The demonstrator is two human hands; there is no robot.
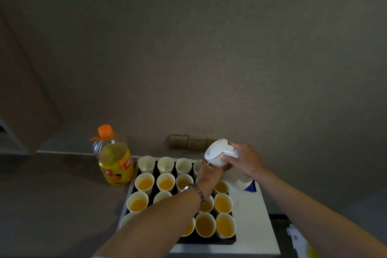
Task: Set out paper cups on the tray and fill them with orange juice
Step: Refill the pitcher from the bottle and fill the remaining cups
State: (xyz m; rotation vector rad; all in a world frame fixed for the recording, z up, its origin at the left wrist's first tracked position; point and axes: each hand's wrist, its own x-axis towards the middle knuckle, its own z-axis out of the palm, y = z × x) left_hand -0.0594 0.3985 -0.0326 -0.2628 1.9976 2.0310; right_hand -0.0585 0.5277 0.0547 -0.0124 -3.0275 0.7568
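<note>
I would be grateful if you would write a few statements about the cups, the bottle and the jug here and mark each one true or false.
1. The juice bottle stands left of the tray with its orange cap on. True.
2. The cups in the far row are full of juice. False: the ones in view look empty, while the cups in the nearer rows hold juice.
3. The right hand grips the handle of a white jug. True.
4. The jug is held over the bottle. False: it is over the tray's far right corner.
5. The left hand rests flat on the counter. False: it reaches up to the jug's underside.
</note>
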